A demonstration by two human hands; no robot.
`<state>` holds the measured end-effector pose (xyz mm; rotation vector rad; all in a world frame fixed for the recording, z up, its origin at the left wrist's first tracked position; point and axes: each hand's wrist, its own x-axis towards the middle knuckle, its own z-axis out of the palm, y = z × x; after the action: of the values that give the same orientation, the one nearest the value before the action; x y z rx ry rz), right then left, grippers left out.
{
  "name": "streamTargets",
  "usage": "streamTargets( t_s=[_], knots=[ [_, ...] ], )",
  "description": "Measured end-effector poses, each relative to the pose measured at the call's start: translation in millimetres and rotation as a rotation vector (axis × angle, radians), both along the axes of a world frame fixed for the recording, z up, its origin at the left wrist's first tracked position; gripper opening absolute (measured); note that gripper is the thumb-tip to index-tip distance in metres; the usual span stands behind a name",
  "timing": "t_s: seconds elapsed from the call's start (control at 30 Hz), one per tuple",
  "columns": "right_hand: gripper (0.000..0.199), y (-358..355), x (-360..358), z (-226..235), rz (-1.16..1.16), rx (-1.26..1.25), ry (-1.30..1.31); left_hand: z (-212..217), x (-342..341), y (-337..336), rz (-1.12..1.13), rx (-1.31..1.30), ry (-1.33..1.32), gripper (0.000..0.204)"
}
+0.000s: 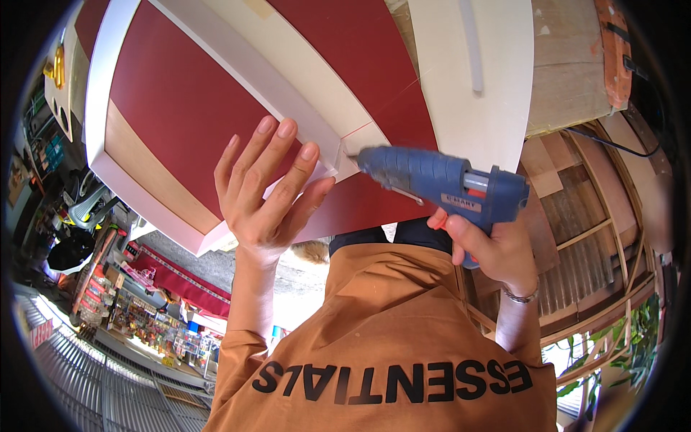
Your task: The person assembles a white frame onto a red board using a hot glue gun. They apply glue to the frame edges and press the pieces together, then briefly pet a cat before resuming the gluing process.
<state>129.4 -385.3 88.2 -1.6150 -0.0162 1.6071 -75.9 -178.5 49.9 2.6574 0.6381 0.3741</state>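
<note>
Blue glue gun [425,173] gripped in right hand [497,248], nozzle just beside corner of white frame [155,209], near red-and-cream board's [342,209] near edge. Left hand [263,191] spread open over frame; contact unclear.

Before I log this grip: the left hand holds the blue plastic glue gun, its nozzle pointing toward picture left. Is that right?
The hand is wrong: the head view shows the right hand holding the blue plastic glue gun. Its nozzle does point toward picture left.
</note>
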Motion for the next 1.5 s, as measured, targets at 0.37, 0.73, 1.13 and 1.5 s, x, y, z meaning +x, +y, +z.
streamTargets(
  t_s=[0.37, 0.73, 1.13, 1.5],
  knots=[
    [0.054, -74, 66, 10, -0.201, 0.287, -0.294, 5, 1, 1, -0.011, 0.04, 0.025, 0.045],
    [0.048, -42, 57, -3, -0.162, 0.199, -0.5, 9, -1, 9, -0.071, 0.053, 0.056, 0.045],
    [0.048, -25, 44, -21, -0.372, 0.202, -0.432, 4, -3, 7, -0.072, -0.047, 0.004, 0.047],
    [0.04, -13, 48, -13, -0.399, 0.125, -0.668, 8, -3, 7, -0.063, -0.059, 0.022, 0.047]
  ],
)
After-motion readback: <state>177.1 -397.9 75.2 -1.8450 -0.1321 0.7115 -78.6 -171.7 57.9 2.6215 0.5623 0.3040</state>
